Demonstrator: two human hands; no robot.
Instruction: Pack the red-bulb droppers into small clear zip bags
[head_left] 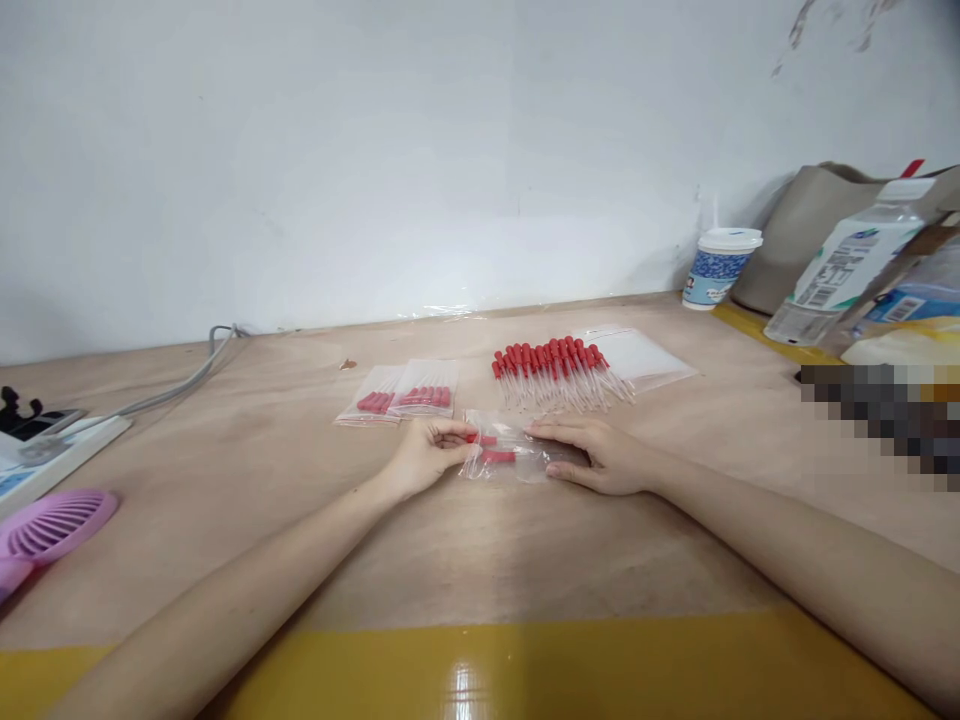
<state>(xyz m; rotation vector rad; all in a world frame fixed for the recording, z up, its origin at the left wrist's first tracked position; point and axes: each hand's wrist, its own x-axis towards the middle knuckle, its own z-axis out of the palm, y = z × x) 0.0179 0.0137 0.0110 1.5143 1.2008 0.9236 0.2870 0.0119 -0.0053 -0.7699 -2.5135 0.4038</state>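
Observation:
A clear plastic bag (531, 468) lies between my hands, with two red-bulbed droppers (499, 456) visible inside it. My left hand (429, 455) pinches the bag's left end, beside the red bulbs. On the other end, my right hand (600, 455) grips the bag with its index finger and thumb; the droppers' clear tubes are hard to make out there. Just behind is a pile of loose droppers (551, 362) with red bulbs pointing away from me. Left of the pile, two filled bags (426, 374) lie side by side, each with several red-bulbed droppers.
Flat clear bags (637, 358) lie right of the pile. A paper cup (721, 268), a plastic bottle (851, 265) and a grey-brown bag (780, 235) stand at the back right. A pink fan (60, 525), power strip (75, 455) and grey cable (176, 385) are at left.

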